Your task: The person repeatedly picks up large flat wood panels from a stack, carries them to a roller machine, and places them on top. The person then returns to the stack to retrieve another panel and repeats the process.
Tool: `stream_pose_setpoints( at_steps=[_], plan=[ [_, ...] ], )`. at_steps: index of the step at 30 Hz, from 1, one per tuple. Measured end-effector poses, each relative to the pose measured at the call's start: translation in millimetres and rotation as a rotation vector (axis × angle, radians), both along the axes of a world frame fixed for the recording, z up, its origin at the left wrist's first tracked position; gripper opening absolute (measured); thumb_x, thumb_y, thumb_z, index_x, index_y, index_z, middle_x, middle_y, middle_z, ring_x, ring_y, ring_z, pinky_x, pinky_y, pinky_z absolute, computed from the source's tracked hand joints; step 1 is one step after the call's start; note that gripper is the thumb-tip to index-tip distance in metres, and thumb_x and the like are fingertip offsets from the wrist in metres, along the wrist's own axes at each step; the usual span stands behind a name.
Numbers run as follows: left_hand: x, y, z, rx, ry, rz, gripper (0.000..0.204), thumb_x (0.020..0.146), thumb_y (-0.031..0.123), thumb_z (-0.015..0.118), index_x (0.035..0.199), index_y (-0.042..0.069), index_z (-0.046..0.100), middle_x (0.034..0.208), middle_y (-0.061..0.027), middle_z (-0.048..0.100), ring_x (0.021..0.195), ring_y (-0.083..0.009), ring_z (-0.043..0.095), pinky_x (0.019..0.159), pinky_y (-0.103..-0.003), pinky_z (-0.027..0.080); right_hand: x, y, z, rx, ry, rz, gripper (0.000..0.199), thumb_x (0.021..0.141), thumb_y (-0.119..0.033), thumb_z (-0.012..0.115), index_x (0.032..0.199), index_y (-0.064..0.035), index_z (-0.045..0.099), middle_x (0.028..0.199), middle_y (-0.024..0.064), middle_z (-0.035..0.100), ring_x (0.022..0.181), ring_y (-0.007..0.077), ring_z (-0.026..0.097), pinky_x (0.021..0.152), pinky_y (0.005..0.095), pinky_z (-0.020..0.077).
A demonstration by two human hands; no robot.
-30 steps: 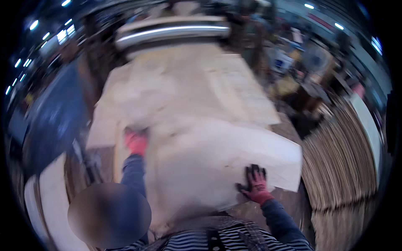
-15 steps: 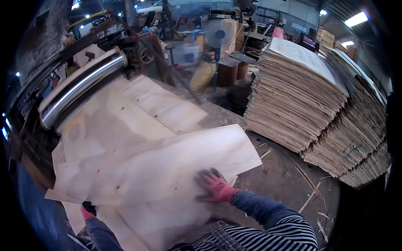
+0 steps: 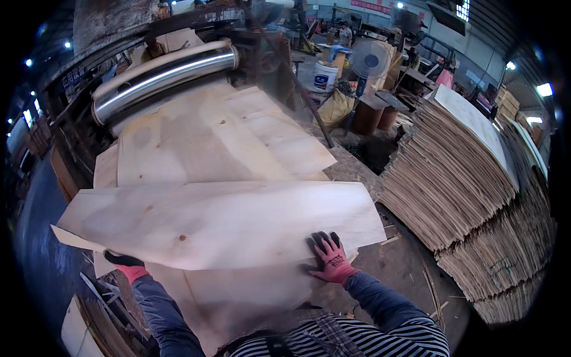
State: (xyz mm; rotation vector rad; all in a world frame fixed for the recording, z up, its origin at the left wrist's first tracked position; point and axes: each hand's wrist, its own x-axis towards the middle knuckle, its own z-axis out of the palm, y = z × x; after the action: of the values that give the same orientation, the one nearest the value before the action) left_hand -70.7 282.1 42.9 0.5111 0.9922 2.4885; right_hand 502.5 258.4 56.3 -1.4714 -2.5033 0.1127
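Observation:
A wide, pale wood veneer sheet [image 3: 238,217] lies crosswise in front of me, its near left corner curling up. My left hand [image 3: 128,266], in a pink glove with black fingers, grips its near edge close to that corner; the thumb and part of the fingers are hard to make out. Toward the sheet's right end, my right hand [image 3: 331,260] rests flat with its gloved fingers spread at the near edge. More veneer sheets [image 3: 196,140] lie beneath and beyond, overlapping up to a shiny metal roller [image 3: 172,78].
Tall veneer stacks [image 3: 458,172] stand at the right. Beyond the sheets are a fan [image 3: 370,59], a white bucket [image 3: 325,76] and a yellowish sack [image 3: 336,109]. Wood scraps litter the floor at right. Another person [image 3: 153,49] is behind the roller. More sheets [image 3: 89,330] stand at lower left.
My view has swung left, so the roller and stacks sit differently in the picture. The top sheet now lies straighter across, with my left hand still at its corner and my right still flat.

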Motion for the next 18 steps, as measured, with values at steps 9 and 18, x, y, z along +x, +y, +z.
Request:
stream_pose_setpoints(
  at_steps=[9,18],
  plan=[
    [-62.7,-21.5,-14.3,-0.011,0.024,-0.386,0.055,0.086,0.044,0.044,0.125,0.005,0.039,0.123,-0.0119,0.046,0.114,-0.0246,0.043,0.097,-0.037,0.035,-4.9,2.9,-22.6,-0.082,-0.036,-0.068,0.086,0.063,-0.056,0.062,0.128,-0.0066,0.037,0.132,0.0208,0.03,0.126,0.0373,0.021,0.104,0.0511,0.0108],
    [-34.3,-21.0,14.5,-0.053,0.047,-0.288,0.06,0.084,0.037,0.05,0.128,0.002,0.032,0.127,-0.0148,0.039,0.116,-0.0264,0.04,0.095,-0.038,0.035,7.0,6.1,-22.0,0.114,0.097,-0.168,0.092,0.056,-0.038,0.074,0.13,-0.0029,0.03,0.132,0.0223,0.03,0.122,0.0379,0.028,0.104,0.0488,0.0168]
  ],
)
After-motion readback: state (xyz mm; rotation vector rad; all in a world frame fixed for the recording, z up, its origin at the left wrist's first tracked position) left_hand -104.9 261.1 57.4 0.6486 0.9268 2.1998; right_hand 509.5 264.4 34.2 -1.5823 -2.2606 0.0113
